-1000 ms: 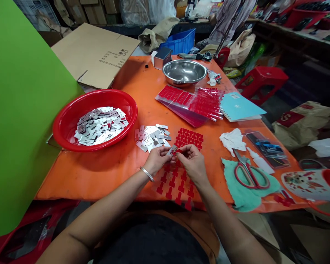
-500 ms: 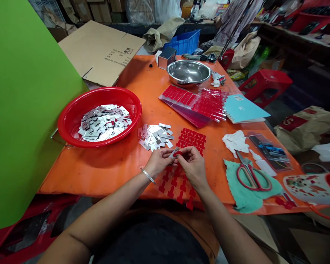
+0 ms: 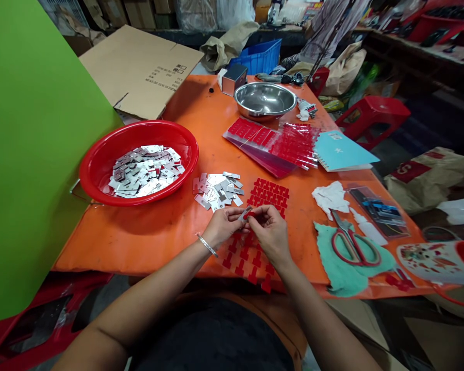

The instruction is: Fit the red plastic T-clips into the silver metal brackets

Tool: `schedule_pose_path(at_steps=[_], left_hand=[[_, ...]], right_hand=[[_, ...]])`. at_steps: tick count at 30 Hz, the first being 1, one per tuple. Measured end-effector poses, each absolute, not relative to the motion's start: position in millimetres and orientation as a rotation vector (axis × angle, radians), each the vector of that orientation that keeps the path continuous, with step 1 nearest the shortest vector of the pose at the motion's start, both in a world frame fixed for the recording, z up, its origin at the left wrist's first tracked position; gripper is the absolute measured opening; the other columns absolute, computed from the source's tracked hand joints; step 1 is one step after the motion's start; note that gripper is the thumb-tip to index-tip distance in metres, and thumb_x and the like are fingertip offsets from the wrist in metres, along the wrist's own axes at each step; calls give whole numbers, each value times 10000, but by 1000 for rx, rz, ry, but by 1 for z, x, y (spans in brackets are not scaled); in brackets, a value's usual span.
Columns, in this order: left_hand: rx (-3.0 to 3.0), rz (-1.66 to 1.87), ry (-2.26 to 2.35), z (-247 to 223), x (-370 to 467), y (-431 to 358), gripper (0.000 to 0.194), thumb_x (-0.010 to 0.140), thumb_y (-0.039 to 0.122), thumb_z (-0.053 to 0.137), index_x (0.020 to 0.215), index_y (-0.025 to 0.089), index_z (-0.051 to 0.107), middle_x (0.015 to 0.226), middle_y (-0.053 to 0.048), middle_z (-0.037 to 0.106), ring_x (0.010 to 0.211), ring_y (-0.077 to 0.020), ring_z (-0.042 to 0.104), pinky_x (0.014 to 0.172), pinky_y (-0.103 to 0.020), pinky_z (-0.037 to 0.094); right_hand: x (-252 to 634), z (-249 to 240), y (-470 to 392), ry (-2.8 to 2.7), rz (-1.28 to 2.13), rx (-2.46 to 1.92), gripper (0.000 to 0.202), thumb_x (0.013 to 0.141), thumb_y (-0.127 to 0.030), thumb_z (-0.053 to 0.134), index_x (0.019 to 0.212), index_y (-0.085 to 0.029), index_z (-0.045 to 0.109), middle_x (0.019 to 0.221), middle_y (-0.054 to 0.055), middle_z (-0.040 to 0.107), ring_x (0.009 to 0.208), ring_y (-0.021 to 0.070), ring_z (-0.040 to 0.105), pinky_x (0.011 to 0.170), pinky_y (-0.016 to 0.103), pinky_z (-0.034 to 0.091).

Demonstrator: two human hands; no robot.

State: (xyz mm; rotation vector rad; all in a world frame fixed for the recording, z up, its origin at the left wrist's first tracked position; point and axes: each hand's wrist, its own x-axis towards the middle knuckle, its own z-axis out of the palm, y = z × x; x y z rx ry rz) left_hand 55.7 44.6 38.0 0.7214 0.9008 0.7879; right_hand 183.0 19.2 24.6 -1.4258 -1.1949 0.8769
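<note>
Between the fingertips of my left hand [image 3: 222, 226] is a small flat metal plate [image 3: 244, 213], held at a slant. My right hand [image 3: 268, 229] pinches a small red sticker [image 3: 249, 216] against that plate; how much of it is stuck down is hidden by the fingers. Beneath and behind both hands lies a sheet of red T-shaped stickers [image 3: 268, 196], with more red shapes [image 3: 254, 273] showing nearer the table edge. Just beyond my left hand is a loose pile of metal plates [image 3: 219, 190]. A red basin [image 3: 96, 180] holds many similar plates [image 3: 145, 172].
On the orange table [image 3: 139, 242] stand a steel bowl [image 3: 265, 100] and red sticker sheets [image 3: 270, 141] beside a blue notebook [image 3: 344, 150]. To the right, scissors [image 3: 355, 247] lie on a green cloth [image 3: 325, 257] near a mug [image 3: 429, 263]. A green panel [image 3: 42, 154] borders the left.
Both hands keep nearly the same pose around the plate and the red sticker. The whole view has shifted very slightly; nothing else has visibly moved.
</note>
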Motion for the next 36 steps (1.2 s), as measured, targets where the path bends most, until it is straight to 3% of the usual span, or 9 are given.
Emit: schedule_pose_path(at_steps=[5,9,14,16,26,36], left_hand=[[740,834,906,35,56,44,203,696,175,688,882,94,673,764,-39,682,607,-94,612,622,-239,530],[730,871,940,34,58,42,186,700,157,682,866,76,663,720,-42,681,593,-99,616,602,-226,525],[723,910,954,35,60,39,221,700,165,689,895,70,648,681,-47,685,594,-122,640,607,-239,531],[725,910,954,35,61,38,214,709,164,681,896,67,645,672,-48,684,595,-126,644,604,-238,531],[743,906,943,37,60,38,241,679,213,714,863,74,644,690,-44,680,590,-124,642,593,-237,524],[759,952,911,37,61,34,354,619,316,756,877,88,674,731,-56,693,646,-151,653,640,-268,532]], right_hand=[[181,26,18,-1220,858,-1420,129,736,-284,604,796,-204,523,734,4,586,610,145,566,538,268,501],[178,28,14,-1245,839,-1410,115,783,-306,577,820,-206,532,738,5,585,604,146,575,554,281,509],[179,34,13,-1360,520,-1504,101,812,-286,552,801,-187,574,980,80,542,821,179,571,600,279,492],[180,37,16,-1382,461,-1519,87,806,-260,555,771,-183,576,981,79,523,859,181,550,597,266,485],[184,41,22,-1398,565,-1506,68,791,-234,551,755,-179,567,796,25,545,715,145,542,592,252,457],[183,44,19,-1374,494,-1559,88,757,-256,603,767,-174,573,861,32,523,674,132,543,582,266,461]])
